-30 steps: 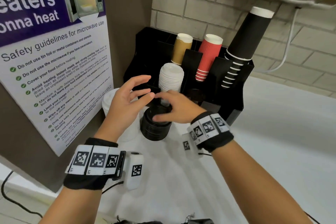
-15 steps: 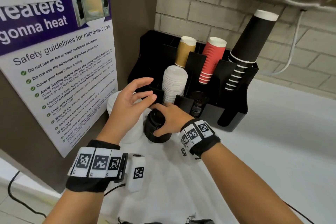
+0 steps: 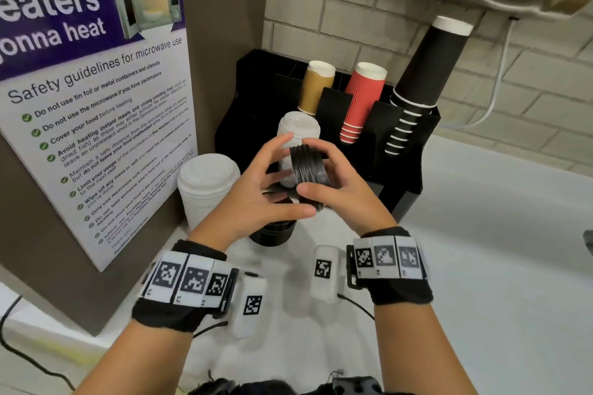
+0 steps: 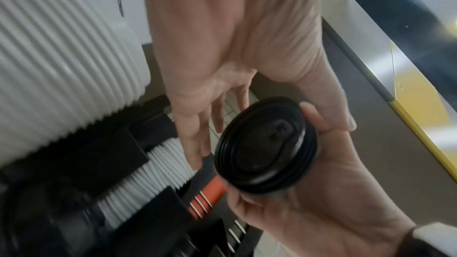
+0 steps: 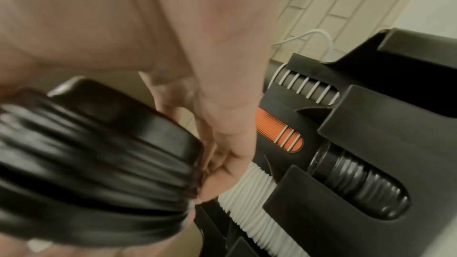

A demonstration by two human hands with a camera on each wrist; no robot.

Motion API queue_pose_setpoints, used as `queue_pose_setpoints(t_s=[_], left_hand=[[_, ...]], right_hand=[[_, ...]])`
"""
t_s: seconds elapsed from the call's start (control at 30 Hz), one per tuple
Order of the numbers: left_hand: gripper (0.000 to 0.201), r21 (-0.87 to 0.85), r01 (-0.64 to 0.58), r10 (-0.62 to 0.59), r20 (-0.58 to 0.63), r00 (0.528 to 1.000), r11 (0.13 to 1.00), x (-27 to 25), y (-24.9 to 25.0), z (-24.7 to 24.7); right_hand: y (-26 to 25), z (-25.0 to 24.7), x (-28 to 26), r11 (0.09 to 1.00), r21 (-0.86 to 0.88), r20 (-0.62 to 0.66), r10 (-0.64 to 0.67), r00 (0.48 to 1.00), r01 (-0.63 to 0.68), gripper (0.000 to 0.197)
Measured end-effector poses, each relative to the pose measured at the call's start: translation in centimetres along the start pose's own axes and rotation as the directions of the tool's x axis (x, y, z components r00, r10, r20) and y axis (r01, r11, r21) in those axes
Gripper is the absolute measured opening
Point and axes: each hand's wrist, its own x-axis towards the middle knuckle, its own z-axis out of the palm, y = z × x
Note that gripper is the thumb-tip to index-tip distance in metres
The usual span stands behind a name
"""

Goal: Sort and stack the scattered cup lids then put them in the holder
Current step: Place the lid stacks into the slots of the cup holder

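My right hand [image 3: 349, 192] grips a short stack of black lids [image 3: 309, 167], tilted on edge in the air in front of the black holder [image 3: 250, 99]. In the left wrist view the same black lids [image 4: 267, 144] sit between the thumb and fingers of my right hand [image 4: 309, 212]. My left hand [image 3: 256, 189] is beside them with fingers straight, holding nothing. More black lids [image 3: 272, 231] stand stacked on the table below my hands. A tall stack of white lids [image 3: 205, 189] stands on the table at the left. Smaller white lids [image 3: 298, 128] fill a front slot of the holder.
The holder's back slots carry brown cups [image 3: 316, 86], red cups [image 3: 362, 102] and tall black cups [image 3: 423, 74]. Another slot holds black lids [image 5: 366, 179]. A poster board [image 3: 96, 99] walls the left side, with a brick wall behind. The white tabletop [image 3: 497, 250] stretches to the right.
My right hand has lifted a few black lids off the table stack and turned them on edge. My left hand has moved in next to them.
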Motion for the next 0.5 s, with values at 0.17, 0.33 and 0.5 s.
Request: queue_pose_setpoints(t_s=[0.17,0.33,0.5], left_hand=[[0.092,-0.007,-0.058,0.058,0.011,0.998,0.998,-0.1,0.0,1.1],[0.085,-0.006,-0.077,0.077,0.04,0.996,0.997,-0.2,-0.1,1.4],[0.085,-0.031,-0.085,0.086,0.039,0.996,0.996,-0.3,-0.4,1.5]], right_hand=[[-0.1,-0.5,-1.4,0.995,0.094,0.015,-0.021,1.0,0.02,0.069],[-0.3,-1.3,-2.2,0.992,0.123,0.069,-0.012,0.998,0.003,0.067],[-0.4,-1.9,-2.7,0.993,0.116,0.067,-0.006,0.998,-0.002,0.072]])
